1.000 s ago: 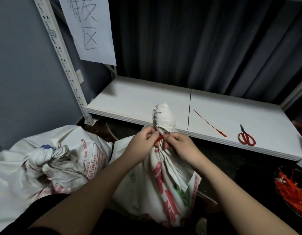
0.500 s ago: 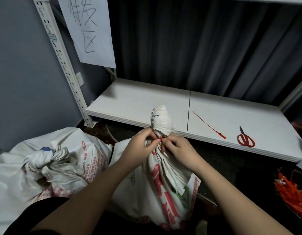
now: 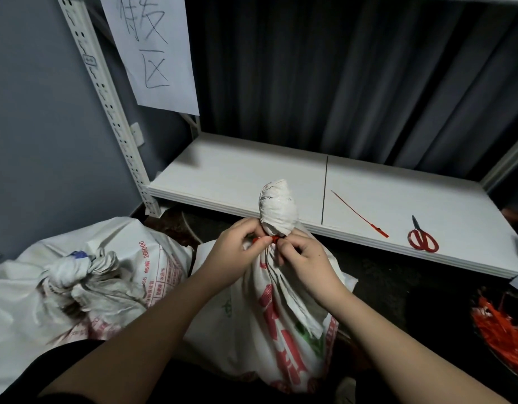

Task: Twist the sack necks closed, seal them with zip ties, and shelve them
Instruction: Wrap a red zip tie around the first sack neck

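A white woven sack [image 3: 284,322] with red and green print stands upright in front of me, its neck twisted into a bunched top [image 3: 277,209]. A red zip tie [image 3: 271,239] circles the neck just below the bunch. My left hand [image 3: 237,252] pinches the tie from the left, and my right hand [image 3: 303,259] pinches it from the right. Most of the tie is hidden under my fingers. A second white sack [image 3: 77,287] lies on the floor at the left, neck twisted. The white shelf board [image 3: 237,182] lies just behind the sack.
A spare red zip tie [image 3: 359,214] and red-handled scissors [image 3: 422,239] lie on the shelf's right half. A bin of red zip ties [image 3: 499,325] sits at the right edge. A perforated upright [image 3: 106,100] and a paper sign [image 3: 153,51] stand left; dark curtain behind.
The loose red end visible between my fingers a second ago is now drawn in tight at the neck. Both hands have shifted slightly lower on the neck.
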Demonstrator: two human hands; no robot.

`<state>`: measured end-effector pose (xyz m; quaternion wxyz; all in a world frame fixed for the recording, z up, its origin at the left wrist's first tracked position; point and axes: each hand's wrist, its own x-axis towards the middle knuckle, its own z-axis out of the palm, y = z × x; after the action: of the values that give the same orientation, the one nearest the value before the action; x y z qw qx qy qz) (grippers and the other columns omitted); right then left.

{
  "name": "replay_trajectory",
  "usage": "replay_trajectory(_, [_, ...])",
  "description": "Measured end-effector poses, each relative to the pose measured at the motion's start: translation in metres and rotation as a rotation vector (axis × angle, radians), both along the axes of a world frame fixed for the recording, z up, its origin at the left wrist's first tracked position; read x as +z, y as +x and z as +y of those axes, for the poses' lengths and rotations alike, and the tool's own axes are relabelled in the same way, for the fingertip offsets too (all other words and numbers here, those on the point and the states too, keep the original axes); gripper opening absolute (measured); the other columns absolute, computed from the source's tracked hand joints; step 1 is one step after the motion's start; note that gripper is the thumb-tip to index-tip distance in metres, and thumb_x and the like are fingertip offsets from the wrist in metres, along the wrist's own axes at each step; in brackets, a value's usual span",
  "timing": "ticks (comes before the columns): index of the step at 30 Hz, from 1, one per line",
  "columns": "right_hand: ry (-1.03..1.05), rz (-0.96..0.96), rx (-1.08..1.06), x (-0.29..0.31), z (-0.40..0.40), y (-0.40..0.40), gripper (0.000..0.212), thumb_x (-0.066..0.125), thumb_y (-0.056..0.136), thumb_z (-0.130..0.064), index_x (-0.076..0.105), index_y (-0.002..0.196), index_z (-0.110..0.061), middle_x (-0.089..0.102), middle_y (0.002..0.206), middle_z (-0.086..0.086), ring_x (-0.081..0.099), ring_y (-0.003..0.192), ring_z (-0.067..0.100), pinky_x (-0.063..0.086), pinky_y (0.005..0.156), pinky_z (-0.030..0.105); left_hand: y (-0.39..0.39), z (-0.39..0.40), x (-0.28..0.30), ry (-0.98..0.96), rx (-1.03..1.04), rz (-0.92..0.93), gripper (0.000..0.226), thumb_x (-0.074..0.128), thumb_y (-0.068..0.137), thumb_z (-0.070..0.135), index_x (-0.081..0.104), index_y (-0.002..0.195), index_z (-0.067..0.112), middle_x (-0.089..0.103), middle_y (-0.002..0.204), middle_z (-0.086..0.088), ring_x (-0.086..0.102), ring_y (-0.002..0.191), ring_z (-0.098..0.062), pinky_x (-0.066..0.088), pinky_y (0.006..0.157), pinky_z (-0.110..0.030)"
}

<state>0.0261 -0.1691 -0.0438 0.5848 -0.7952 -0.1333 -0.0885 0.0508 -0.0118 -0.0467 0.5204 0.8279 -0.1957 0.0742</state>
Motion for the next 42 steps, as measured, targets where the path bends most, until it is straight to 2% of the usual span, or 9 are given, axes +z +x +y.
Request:
replay_trajectory(3, [0.031,0.016,0.028,0.001,-0.002,-0.004,0.031,0.051,0.079,-0.019,0.052,0.049,-0.019,0.055,0.068,0.001,0.052,0.072,0.005,0.038,0.07,0.016,0.001,0.003,0.001,-0.081,-0.018,0.084,0.029,0.062,0.075,0.041,0.057,0.07,0.013,0.059,0.071,-0.01,0.054,0.07,-0.017,0.044,0.069,-0.034])
replay_trajectory(6, [0.07,0.034,0.048,0.002,-0.004,-0.007,0.036,0.051,0.085,-0.006,0.053,0.05,-0.012,0.054,0.066,-0.006,0.052,0.071,0.002,0.037,0.072,0.012,0.0,0.004,0.003,-0.147,-0.022,0.116,0.023,0.069,0.077,0.026,0.058,0.068,0.008,0.059,0.065,0.0,0.054,0.067,-0.007,0.044,0.067,-0.027])
replay_trajectory(11, [0.047,0.079,0.114,0.009,-0.008,-0.008,0.033,0.05,0.081,-0.012,0.053,0.048,-0.019,0.055,0.064,-0.009,0.052,0.072,0.002,0.037,0.074,0.015,-0.005,0.004,0.003,-0.217,0.033,0.126,0.025,0.071,0.081,0.004,0.055,0.064,0.013,0.056,0.062,0.007,0.054,0.063,-0.001,0.045,0.065,-0.016])
replay_trajectory(15, [-0.285,0.074,0.108,0.018,-0.008,-0.001,0.028,0.049,0.083,-0.029,0.058,0.059,-0.017,0.058,0.07,-0.004,0.054,0.072,0.006,0.04,0.072,0.023,-0.007,0.003,-0.002,-0.145,0.132,0.098,0.022,0.069,0.081,0.019,0.054,0.065,0.021,0.057,0.062,0.012,0.054,0.064,-0.004,0.044,0.066,-0.026])
replay_trajectory(20, [-0.738,-0.015,-0.269,0.026,0.003,-0.005,0.018,0.052,0.091,-0.037,0.052,0.084,-0.02,0.062,0.082,0.0,0.058,0.082,0.023,0.028,0.06,0.033,-0.014,-0.012,0.0,-0.023,0.306,0.064,0.022,0.065,0.077,0.036,0.057,0.07,0.016,0.059,0.061,0.005,0.056,0.06,-0.01,0.046,0.064,-0.031])
replay_trajectory(27, [-0.611,-0.028,-0.22,0.022,0.002,0.004,0.026,0.059,0.091,-0.026,0.047,0.07,-0.018,0.054,0.085,0.004,0.053,0.081,0.021,0.022,0.063,0.022,-0.011,-0.017,-0.001,0.032,0.287,-0.013,0.021,0.062,0.079,0.033,0.054,0.071,0.016,0.059,0.07,0.003,0.059,0.073,-0.016,0.047,0.07,-0.038])
replay_trajectory(33, [-0.516,-0.013,-0.233,0.018,0.006,-0.001,0.024,0.057,0.092,-0.02,0.05,0.069,-0.019,0.043,0.088,-0.002,0.044,0.073,0.013,0.028,0.06,0.015,-0.001,-0.01,-0.009,-0.006,0.161,-0.035,0.024,0.06,0.077,0.038,0.053,0.066,0.018,0.056,0.074,0.007,0.054,0.073,-0.004,0.042,0.068,-0.021])
replay_trajectory(38, [-0.61,-0.069,-0.361,0.015,0.013,-0.005,0.018,0.056,0.092,-0.02,0.062,0.085,-0.005,0.048,0.096,0.004,0.055,0.075,0.025,0.021,0.059,0.021,0.0,-0.015,-0.011,-0.01,0.126,-0.067,0.025,0.061,0.082,0.016,0.046,0.064,0.023,0.051,0.068,0.004,0.05,0.066,-0.009,0.036,0.06,-0.013])
replay_trajectory(42, [-0.682,-0.117,-0.383,0.015,0.015,-0.004,0.02,0.055,0.093,-0.022,0.064,0.09,-0.005,0.054,0.103,0.008,0.059,0.072,0.031,0.028,0.059,0.027,0.001,-0.016,-0.009,0.015,0.152,-0.089,0.022,0.054,0.08,0.032,0.04,0.064,0.034,0.05,0.07,0.007,0.05,0.068,-0.01,0.04,0.063,-0.025])
